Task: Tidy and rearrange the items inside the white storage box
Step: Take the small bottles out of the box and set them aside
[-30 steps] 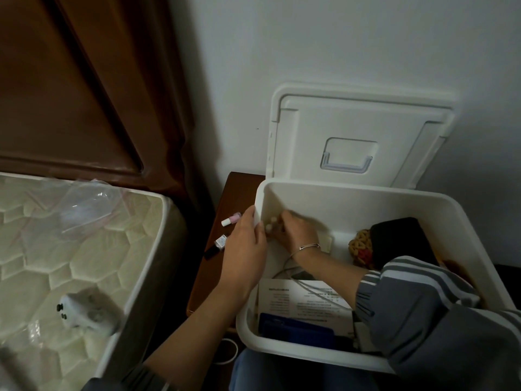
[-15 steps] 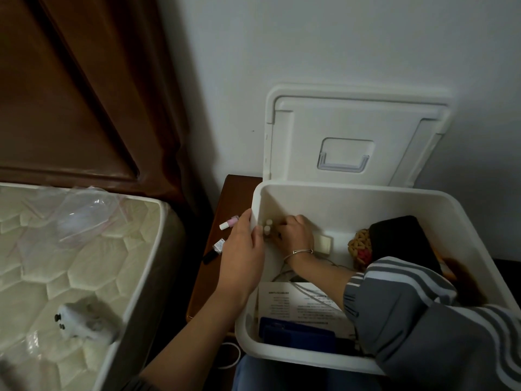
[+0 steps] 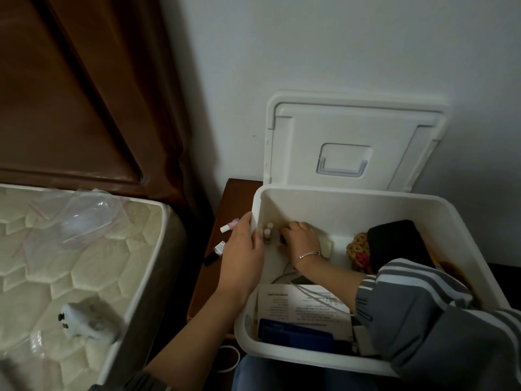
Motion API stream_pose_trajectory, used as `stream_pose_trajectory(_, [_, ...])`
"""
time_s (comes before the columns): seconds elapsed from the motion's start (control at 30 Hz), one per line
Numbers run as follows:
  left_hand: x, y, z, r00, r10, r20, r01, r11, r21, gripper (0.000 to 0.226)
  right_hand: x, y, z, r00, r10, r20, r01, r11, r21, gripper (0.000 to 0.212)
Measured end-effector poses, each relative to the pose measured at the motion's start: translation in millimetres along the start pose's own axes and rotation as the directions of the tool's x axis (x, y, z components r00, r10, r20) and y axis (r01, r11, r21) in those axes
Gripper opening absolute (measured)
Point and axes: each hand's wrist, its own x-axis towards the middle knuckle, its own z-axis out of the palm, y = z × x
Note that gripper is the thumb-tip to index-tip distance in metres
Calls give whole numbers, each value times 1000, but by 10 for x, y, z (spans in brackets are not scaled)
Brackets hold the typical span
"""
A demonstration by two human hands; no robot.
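Down beside the bed, on the right, sits the white storage box (image 3: 352, 206) with its top off. Its lid (image 3: 304, 142) stands up behind it and leans on the wall.

The left hand (image 3: 242, 255) grips the left wall of the box. Its thumb is inside and its fingers are outside, clamped on the rim. The right hand (image 3: 301, 241) reaches into the far left corner of the box. It wears a thin silver bracelet (image 3: 310, 253) and a grey striped sleeve (image 3: 408, 300). Its fingers curl down just beside two small bottles (image 3: 267, 235) that stand up in that corner. I cannot tell if the fingers pinch anything, because the back of the hand hides them.

More things lie in the box. A white paper (image 3: 304, 303) with small print lies near the middle, with a white cable (image 3: 284, 275) next to it. A blue thing (image 3: 296, 333) sits at the near side. On the right are a yellow and red woven thing (image 3: 357, 249) and a black thing (image 3: 394, 244), touching each other.

Left of the box is a brown side table (image 3: 239, 198). A pink bottle (image 3: 229, 225) and a bottle with a black cap (image 3: 215, 252) lie on it, near the left hand.

Far to the left is the mattress (image 3: 84, 272). A clear plastic bag (image 3: 84, 218) and a small white gadget (image 3: 84, 323) lie on it.
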Motion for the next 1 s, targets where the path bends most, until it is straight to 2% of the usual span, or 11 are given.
stream_pose_trajectory(0.23, [7,-5,-14,1000,-23,20,22,1000,2,28,-111,247,-131,997,71,40,-67,994,-83,27])
stream_pose_trajectory(0.43, [-11,46,-40,1000,3,-6,-3,1000,-15,15,-273,330,-289,995,82,65,-79,996,-52,28])
stream_pose_trajectory(0.5, [-26,79,-66,999,21,-39,-22,1000,-22,15,-375,293,-440,996,87,26,-87,996,18,29])
stream_pose_trajectory(0.63, [-141,-7,-153,994,59,-93,-62,998,-31,14,-714,166,-889,992,110,-69,-88,961,264,41])
stream_pose_trajectory(0.7, [-355,-222,-347,990,42,-131,-45,999,-26,23,-1026,-72,-1130,986,74,-152,-16,937,350,37])
stream_pose_trajectory(0.8, [-480,-545,-601,985,22,-174,-1,993,121,32,-1360,-343,-1405,956,18,-293,115,896,429,30])
stream_pose_trajectory(0.93, [-810,-1031,-1110,988,-4,-155,57,940,336,35,-1833,-1122,-1428,868,-188,-460,346,892,290,25])
stream_pose_trajectory(1.0, [-966,-1204,-1299,988,-28,-151,86,918,387,35,-1958,-1525,-1259,825,-309,-473,447,870,210,26])
